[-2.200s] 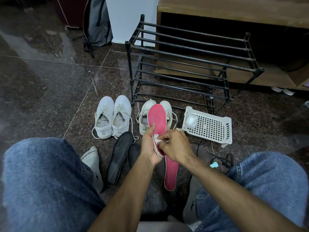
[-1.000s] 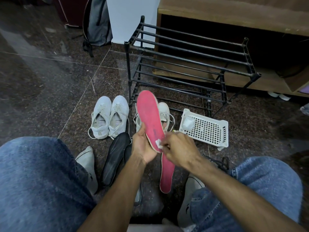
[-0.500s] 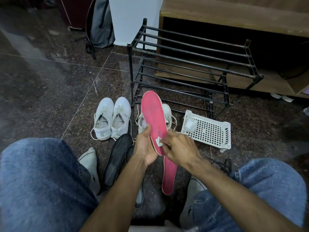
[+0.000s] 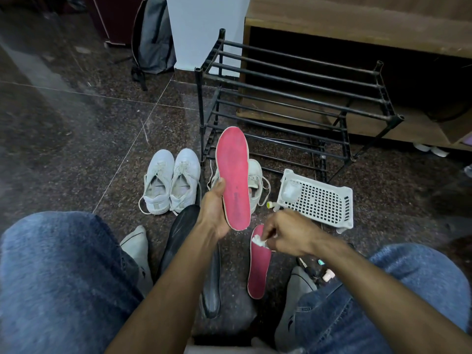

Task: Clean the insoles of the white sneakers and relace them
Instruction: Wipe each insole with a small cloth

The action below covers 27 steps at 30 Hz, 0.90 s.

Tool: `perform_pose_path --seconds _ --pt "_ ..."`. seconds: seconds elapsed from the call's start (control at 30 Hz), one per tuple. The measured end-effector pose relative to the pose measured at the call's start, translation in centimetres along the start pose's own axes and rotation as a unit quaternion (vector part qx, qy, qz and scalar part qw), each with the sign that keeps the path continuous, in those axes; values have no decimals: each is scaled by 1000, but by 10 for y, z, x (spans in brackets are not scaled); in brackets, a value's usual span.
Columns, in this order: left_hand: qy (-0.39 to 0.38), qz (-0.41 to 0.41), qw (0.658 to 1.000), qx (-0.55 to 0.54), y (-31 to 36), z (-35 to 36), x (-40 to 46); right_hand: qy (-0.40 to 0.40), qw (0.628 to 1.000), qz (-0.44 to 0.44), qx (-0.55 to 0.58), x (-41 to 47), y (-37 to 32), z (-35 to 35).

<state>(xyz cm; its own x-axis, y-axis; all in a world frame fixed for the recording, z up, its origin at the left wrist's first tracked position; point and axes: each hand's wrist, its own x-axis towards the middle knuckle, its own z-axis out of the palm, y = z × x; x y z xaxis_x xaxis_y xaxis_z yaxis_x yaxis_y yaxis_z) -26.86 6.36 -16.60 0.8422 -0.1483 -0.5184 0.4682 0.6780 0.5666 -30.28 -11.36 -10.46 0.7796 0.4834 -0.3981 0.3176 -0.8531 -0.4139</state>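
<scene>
My left hand [image 4: 213, 209] grips a pink insole [image 4: 233, 175] by its heel and holds it upright, pink face toward me. Lower and to the right, my right hand [image 4: 286, 233] pinches a small white wipe [image 4: 258, 241], apart from the raised insole. A second pink insole [image 4: 259, 272] lies on the floor under that hand. One pair of white sneakers [image 4: 171, 181] stands at the left. A second pair of white sneakers [image 4: 255, 175] is partly hidden behind the raised insole. Two black insoles [image 4: 181, 228] lie near my left wrist.
A white perforated basket [image 4: 319, 200] lies right of the sneakers, with a small yellow-capped bottle [image 4: 271, 205] beside it. A black metal shoe rack [image 4: 293, 106] stands behind, against a wooden cabinet [image 4: 357, 26]. Small items and dark cords [image 4: 316, 270] lie by my right knee. A backpack [image 4: 153, 37] leans at the back.
My right hand has come off the raised insole and dropped down and to the right with the wipe. My left hand has lifted the insole slightly higher.
</scene>
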Motion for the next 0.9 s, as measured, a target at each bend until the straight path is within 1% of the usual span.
perform_pose_path --seconds 0.07,0.13,0.2,0.27,0.33,0.4,0.47,0.5,0.57,0.63,0.67,0.77,0.8,0.83,0.9 --pt "0 4 1000 -7 -1 -2 1 36 996 20 74 2 2 -14" --pt "-2 -4 1000 -22 -3 -3 1 89 985 31 143 7 2 -24" --pt "-6 -25 999 -47 -6 0 1 142 976 20 166 12 -4 -24" --pt "-4 -46 996 -70 -8 6 -2 142 983 -16 117 15 -14 -11" --pt "0 -53 996 -75 -11 10 -6 141 988 -48 27 18 -23 6" --pt "-1 -52 997 -59 -17 12 -11 188 981 -45 0 23 -25 15" --pt "5 -54 997 -49 -29 15 -18 258 966 -21 18 33 -23 15" --pt "3 -52 997 -49 -36 17 -23 289 957 7 36 39 -21 13" --pt "-8 -48 998 -47 -45 19 -29 323 939 80 84 49 -18 7" --pt "-19 -39 998 -46 -48 19 -29 327 930 127 113 53 -15 5" --pt "-21 -38 998 -52 -46 18 -27 314 935 123 112 51 -14 7" --pt "-26 -58 995 -78 -39 10 -18 222 969 51 94 32 -19 20" --pt "-26 -70 994 -81 -40 9 -16 203 975 39 84 28 -20 25" --pt "-26 -80 993 -87 -43 10 -15 205 975 38 75 27 -21 27" --pt "-31 -88 990 -107 -47 14 -17 252 962 58 93 32 -18 25"
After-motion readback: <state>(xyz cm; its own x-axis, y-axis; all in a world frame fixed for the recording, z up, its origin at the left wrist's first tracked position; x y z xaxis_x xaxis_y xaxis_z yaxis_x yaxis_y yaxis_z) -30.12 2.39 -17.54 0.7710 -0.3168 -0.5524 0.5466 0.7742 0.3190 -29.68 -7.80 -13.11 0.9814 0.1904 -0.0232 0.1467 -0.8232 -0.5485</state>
